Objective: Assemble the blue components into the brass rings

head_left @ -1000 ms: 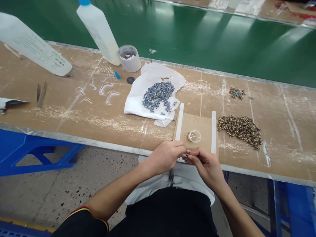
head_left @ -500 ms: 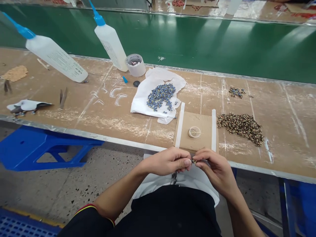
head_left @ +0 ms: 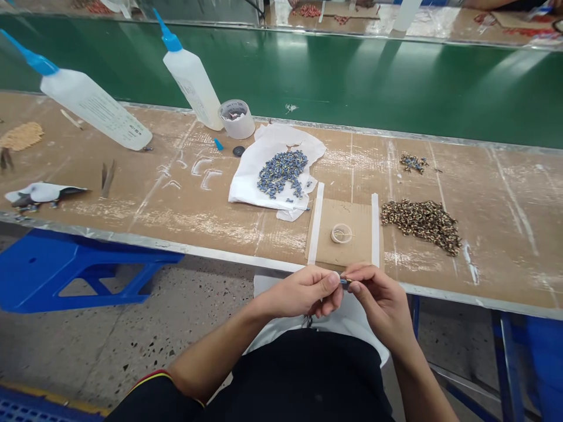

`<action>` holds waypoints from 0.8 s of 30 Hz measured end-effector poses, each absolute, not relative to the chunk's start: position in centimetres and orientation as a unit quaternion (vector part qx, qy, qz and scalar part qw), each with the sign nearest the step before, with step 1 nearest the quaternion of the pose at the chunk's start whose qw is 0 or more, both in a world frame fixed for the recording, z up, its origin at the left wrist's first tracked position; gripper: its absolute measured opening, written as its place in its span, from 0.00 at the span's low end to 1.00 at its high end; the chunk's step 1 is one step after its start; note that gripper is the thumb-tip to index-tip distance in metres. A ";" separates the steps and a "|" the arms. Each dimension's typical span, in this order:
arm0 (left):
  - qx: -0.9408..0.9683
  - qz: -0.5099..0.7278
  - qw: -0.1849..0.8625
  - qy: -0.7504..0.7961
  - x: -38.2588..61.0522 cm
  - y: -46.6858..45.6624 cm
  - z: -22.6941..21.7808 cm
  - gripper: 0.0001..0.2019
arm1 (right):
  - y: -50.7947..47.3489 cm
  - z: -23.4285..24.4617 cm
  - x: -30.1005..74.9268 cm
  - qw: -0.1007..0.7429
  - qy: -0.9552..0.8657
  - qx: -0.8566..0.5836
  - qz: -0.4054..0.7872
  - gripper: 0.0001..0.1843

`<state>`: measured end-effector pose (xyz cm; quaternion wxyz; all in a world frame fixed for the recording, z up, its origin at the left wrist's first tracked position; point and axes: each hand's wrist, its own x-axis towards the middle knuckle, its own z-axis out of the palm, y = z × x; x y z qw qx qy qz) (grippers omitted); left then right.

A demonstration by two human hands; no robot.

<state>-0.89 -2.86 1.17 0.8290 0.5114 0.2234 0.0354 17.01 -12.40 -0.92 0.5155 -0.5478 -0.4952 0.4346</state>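
Observation:
My left hand (head_left: pixel 303 291) pinches a small blue piece (head_left: pixel 343 281) between thumb and fingers at the table's front edge. My right hand (head_left: pixel 382 302) meets it from the other side, its thumb and fingers closed around a tiny yellowish end at the blue piece; whether that is a separate part cannot be told. Just beyond the hands, a small round clear cup (head_left: pixel 335 235) with a thin stick in it sits on a cardboard pad (head_left: pixel 326 253) edged with white strips. Small blue pieces (head_left: pixel 281 171) lie heaped on white paper (head_left: pixel 244 186). Small dark-and-cream pieces (head_left: pixel 422 225) form a pile to the right.
Two white bottles with blue nozzles (head_left: pixel 94 108) (head_left: pixel 193 85) stand at the back left beside a tape roll (head_left: pixel 237 124). A smaller blue cluster (head_left: pixel 413 163) lies behind the dark pile. A green belt (head_left: pixel 308 76) runs behind; a blue stool (head_left: pixel 65 269) stands below.
The blue piece between my fingertips shows more plainly now. My left fingers have shifted slightly around it, and the camera view has moved a little.

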 end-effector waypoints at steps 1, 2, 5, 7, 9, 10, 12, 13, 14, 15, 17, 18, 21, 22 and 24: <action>0.529 0.043 0.817 0.225 -0.8 -3.0 1.3 0.28 | -12.5 -0.9 16.9 0.515 -0.483 -0.551 0.444 0.02; 0.554 0.052 0.799 0.229 -0.8 -3.0 1.4 0.28 | -12.6 -0.8 16.8 0.516 -0.473 -0.555 0.450 0.02; 0.668 0.081 0.694 0.258 -1.0 -3.2 1.8 0.23 | -12.8 -0.6 16.5 0.512 -0.457 -0.569 0.453 0.04; 0.747 0.090 0.599 0.274 -1.1 -3.3 2.1 0.17 | -12.8 -0.5 16.4 0.510 -0.452 -0.577 0.451 0.06; 0.801 0.101 0.526 0.268 -1.1 -3.4 2.3 0.13 | -12.8 -0.4 16.3 0.509 -0.447 -0.581 0.451 0.06; 0.819 0.110 0.499 0.262 -1.1 -3.5 2.3 0.12 | -12.8 -0.4 16.3 0.510 -0.445 -0.581 0.452 0.06; 0.842 0.133 0.459 0.251 -1.0 -3.6 2.2 0.12 | -12.8 -0.2 16.2 0.511 -0.446 -0.579 0.453 0.05; 0.850 0.143 0.442 0.250 -0.9 -3.7 2.0 0.12 | -12.8 -0.1 16.2 0.512 -0.447 -0.578 0.452 0.05; 0.857 0.151 0.423 0.251 -0.9 -3.8 1.9 0.12 | -12.8 0.0 16.1 0.512 -0.448 -0.579 0.450 0.05; 0.866 0.156 0.404 0.251 -0.9 -3.8 1.8 0.12 | -12.8 0.1 16.1 0.510 -0.451 -0.580 0.448 0.05; 0.882 0.156 0.373 0.240 -1.0 -3.7 1.6 0.11 | -12.8 0.4 16.0 0.503 -0.459 -0.581 0.446 0.06; 0.889 0.154 0.366 0.229 -1.0 -3.6 1.5 0.10 | -12.8 0.5 16.0 0.500 -0.464 -0.579 0.447 0.06; 0.897 0.149 0.370 0.190 -1.3 -3.3 1.6 0.09 | -12.9 0.7 16.2 0.484 -0.487 -0.566 0.457 0.06; 0.898 0.149 0.371 0.183 -1.3 -3.2 1.7 0.09 | -12.9 0.8 16.2 0.479 -0.494 -0.562 0.459 0.06; 0.904 0.147 0.360 0.180 -1.4 -3.2 1.9 0.10 | -12.9 1.1 16.3 0.469 -0.507 -0.559 0.459 0.06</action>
